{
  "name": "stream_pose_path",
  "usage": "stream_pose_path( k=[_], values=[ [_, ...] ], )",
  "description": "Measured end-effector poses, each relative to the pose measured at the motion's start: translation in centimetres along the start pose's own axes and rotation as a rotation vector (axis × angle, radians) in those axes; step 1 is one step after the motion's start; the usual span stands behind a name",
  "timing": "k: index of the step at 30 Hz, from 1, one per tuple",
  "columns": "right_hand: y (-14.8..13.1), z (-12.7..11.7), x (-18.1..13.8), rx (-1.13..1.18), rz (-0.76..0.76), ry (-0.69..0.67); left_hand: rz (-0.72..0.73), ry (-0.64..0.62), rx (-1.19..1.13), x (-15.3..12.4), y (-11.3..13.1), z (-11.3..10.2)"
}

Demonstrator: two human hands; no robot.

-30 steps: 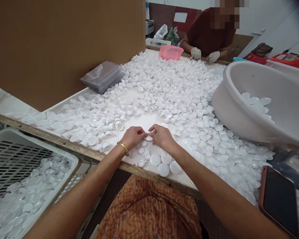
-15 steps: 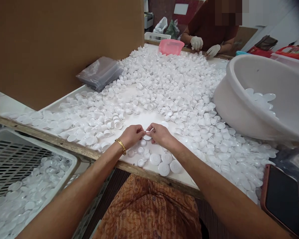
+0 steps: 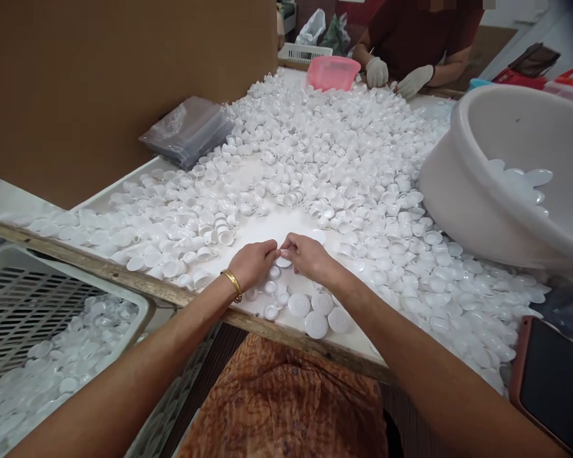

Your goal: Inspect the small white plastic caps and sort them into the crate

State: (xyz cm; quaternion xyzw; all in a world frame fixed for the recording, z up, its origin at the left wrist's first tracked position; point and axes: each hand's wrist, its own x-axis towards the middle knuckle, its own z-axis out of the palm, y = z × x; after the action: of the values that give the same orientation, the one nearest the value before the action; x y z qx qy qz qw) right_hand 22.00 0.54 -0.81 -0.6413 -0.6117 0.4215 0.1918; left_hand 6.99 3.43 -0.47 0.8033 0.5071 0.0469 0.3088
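My left hand, with a gold bangle at its wrist, and my right hand meet over the near part of the table. The fingers of both are pinched together at a small round white plastic piece; they partly cover it, so its exact shape is unclear. Just below lie several little white cups. Closer to the table edge sit several larger white saucers, face down or stacked, I cannot tell which. Another white disc shows behind my right hand.
Heaped white toy cups spread over the table. A big basin and a phone are at right. A plastic-wrapped pack, cardboard and crate stand left. Beyond the pink container are a co-worker's gloved hands.
The view has shifted slightly, so the basin and phone appear farther right. Both my hands stay pinched at the white piece in nearly the same place. The co-worker's gloved hands have moved slightly.
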Motion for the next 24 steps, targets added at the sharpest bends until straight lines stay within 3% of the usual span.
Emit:
stream_pose_path(
  k=[5,13,19,24],
  values=[
    [0.0,0.3,0.0,0.039,0.012,0.013,-0.053,-0.129,-0.229,-0.8,-0.1,-0.4],
    [0.6,-0.1,0.5,0.227,0.104,-0.075,-0.189,-0.207,-0.48,-0.2,-0.5,-0.7],
    [-0.4,-0.6,0.6,0.309,0.189,-0.125,-0.26,-0.398,-0.476,1.8,-0.4,-1.9],
    [-0.8,-0.9,0.7,0.294,0.232,-0.135,-0.269,-0.411,-0.491,2.1,-0.7,-1.5]
  ],
)
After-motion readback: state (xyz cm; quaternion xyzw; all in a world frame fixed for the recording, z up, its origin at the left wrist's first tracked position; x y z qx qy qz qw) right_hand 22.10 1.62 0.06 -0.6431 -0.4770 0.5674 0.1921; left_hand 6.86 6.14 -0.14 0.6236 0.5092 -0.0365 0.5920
